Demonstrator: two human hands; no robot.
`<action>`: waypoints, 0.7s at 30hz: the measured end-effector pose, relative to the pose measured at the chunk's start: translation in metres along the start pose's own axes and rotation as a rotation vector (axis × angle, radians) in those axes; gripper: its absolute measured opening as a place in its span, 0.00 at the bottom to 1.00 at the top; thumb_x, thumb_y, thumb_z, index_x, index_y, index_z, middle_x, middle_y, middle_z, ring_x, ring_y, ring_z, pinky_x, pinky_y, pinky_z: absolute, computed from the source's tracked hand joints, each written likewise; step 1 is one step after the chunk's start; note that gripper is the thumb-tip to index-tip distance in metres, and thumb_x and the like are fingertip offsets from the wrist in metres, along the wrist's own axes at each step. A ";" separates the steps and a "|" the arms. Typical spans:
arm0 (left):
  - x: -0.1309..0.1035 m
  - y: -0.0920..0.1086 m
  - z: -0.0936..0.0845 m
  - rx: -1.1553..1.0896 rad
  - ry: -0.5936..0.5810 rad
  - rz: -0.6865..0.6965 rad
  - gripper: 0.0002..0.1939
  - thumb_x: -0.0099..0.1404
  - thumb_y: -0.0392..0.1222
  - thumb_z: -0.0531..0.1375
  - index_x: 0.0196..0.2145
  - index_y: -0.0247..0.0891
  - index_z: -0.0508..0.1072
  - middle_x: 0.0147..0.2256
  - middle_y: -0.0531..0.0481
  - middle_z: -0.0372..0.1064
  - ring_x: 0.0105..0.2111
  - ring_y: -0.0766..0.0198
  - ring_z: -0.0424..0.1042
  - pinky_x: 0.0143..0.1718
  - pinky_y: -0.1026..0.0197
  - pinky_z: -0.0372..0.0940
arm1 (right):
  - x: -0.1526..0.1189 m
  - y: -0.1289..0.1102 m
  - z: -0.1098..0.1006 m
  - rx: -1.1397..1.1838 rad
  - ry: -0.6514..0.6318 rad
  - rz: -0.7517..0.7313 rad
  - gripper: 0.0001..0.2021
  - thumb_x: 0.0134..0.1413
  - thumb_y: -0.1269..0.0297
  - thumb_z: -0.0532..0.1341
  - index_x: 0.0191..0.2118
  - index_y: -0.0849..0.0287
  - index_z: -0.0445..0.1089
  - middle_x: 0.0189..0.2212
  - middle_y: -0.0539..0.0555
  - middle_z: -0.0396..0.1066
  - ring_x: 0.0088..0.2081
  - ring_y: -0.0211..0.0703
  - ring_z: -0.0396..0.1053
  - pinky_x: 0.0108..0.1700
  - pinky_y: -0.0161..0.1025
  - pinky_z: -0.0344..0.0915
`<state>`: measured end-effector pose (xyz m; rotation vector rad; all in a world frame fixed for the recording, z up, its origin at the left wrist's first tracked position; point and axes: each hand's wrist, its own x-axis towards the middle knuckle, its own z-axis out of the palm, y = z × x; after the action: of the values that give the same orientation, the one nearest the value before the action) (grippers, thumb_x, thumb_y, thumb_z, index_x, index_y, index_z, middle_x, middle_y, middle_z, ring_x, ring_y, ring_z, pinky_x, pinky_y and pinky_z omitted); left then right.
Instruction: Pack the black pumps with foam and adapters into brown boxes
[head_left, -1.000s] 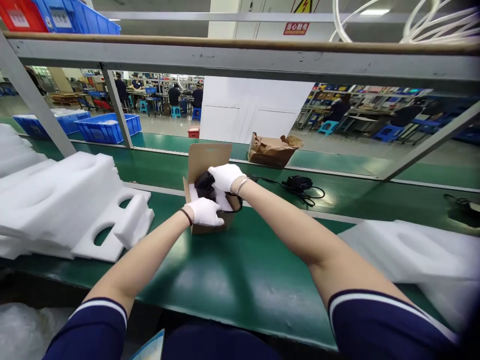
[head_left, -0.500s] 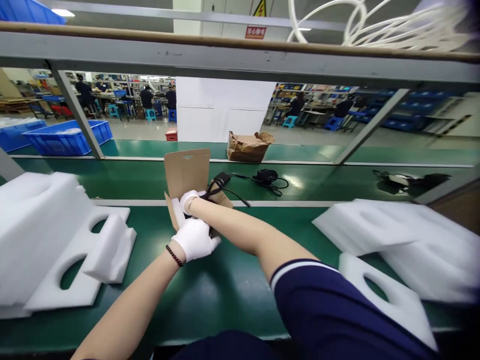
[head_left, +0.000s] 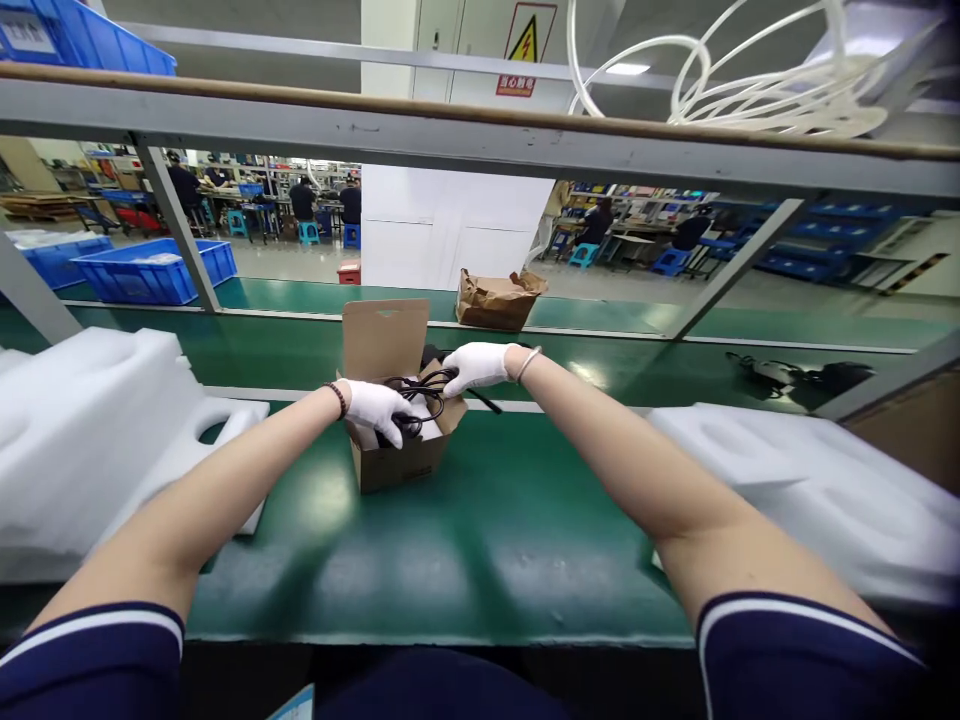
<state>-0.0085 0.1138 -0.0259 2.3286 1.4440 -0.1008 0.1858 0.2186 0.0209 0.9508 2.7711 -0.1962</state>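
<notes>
An open cardboard box [head_left: 397, 468] stands on the green bench, its lid flap raised at the back. A black cable [head_left: 427, 388] lies looped across the top of the box, over white material inside. My left hand [head_left: 375, 408], in a white glove, reaches over the box's left side with its fingers closed on the cable. At the right side my right hand [head_left: 478, 366], gloved too, pinches loops of the same cable. Behind my right hand a black item is mostly hidden.
White foam pieces lie at the left [head_left: 97, 430] and right [head_left: 795, 480] of the bench. A crumpled brown paper bag [head_left: 499, 300] stands behind the box. Blue bins [head_left: 154, 272] sit far left. Black cabled items [head_left: 810, 377] lie at the right. A shelf beam [head_left: 480, 135] crosses overhead.
My right hand has drawn back out of the box to its right side. My left hand has moved from the box's front up to its top left. The cable now lies over the box.
</notes>
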 end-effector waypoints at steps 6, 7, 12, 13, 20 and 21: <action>0.023 0.000 -0.019 0.178 0.255 -0.115 0.21 0.55 0.45 0.62 0.47 0.37 0.71 0.41 0.40 0.74 0.40 0.49 0.73 0.42 0.55 0.64 | -0.029 -0.008 0.011 0.111 0.054 0.116 0.12 0.49 0.69 0.64 0.18 0.61 0.67 0.18 0.49 0.69 0.24 0.36 0.67 0.29 0.32 0.60; 0.025 -0.001 -0.019 0.196 0.287 -0.118 0.25 0.54 0.45 0.63 0.50 0.37 0.69 0.45 0.39 0.73 0.43 0.47 0.72 0.44 0.53 0.64 | -0.030 -0.012 0.010 0.141 0.061 0.117 0.12 0.50 0.69 0.63 0.18 0.61 0.66 0.18 0.50 0.70 0.23 0.37 0.68 0.29 0.32 0.61; 0.037 -0.020 -0.008 0.125 0.153 -0.061 0.28 0.46 0.44 0.69 0.46 0.39 0.72 0.44 0.46 0.75 0.41 0.53 0.73 0.41 0.60 0.66 | -0.019 -0.042 0.029 0.724 0.118 0.128 0.04 0.57 0.72 0.58 0.30 0.61 0.64 0.22 0.53 0.74 0.24 0.40 0.74 0.28 0.32 0.69; 0.038 -0.026 -0.007 0.109 0.124 -0.051 0.24 0.47 0.42 0.68 0.44 0.38 0.73 0.42 0.48 0.75 0.39 0.55 0.73 0.40 0.61 0.67 | -0.016 -0.048 0.039 0.832 0.136 0.136 0.03 0.58 0.72 0.57 0.32 0.61 0.63 0.22 0.54 0.74 0.25 0.41 0.75 0.28 0.33 0.71; 0.022 -0.042 -0.005 0.136 0.100 0.073 0.13 0.55 0.32 0.59 0.40 0.36 0.73 0.43 0.48 0.75 0.41 0.60 0.73 0.45 0.65 0.66 | -0.007 -0.062 0.090 0.882 0.099 0.117 0.05 0.56 0.71 0.60 0.30 0.60 0.63 0.27 0.53 0.77 0.27 0.39 0.76 0.30 0.30 0.72; 0.019 -0.043 -0.005 0.142 0.104 0.087 0.13 0.56 0.33 0.58 0.40 0.37 0.73 0.43 0.48 0.75 0.41 0.60 0.73 0.45 0.65 0.66 | -0.007 -0.059 0.091 0.889 0.095 0.125 0.06 0.58 0.69 0.60 0.30 0.59 0.64 0.27 0.52 0.77 0.26 0.38 0.76 0.29 0.30 0.72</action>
<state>-0.0378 0.1482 -0.0393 2.5426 1.4231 -0.0596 0.1680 0.1510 -0.0628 1.3088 2.6640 -1.4692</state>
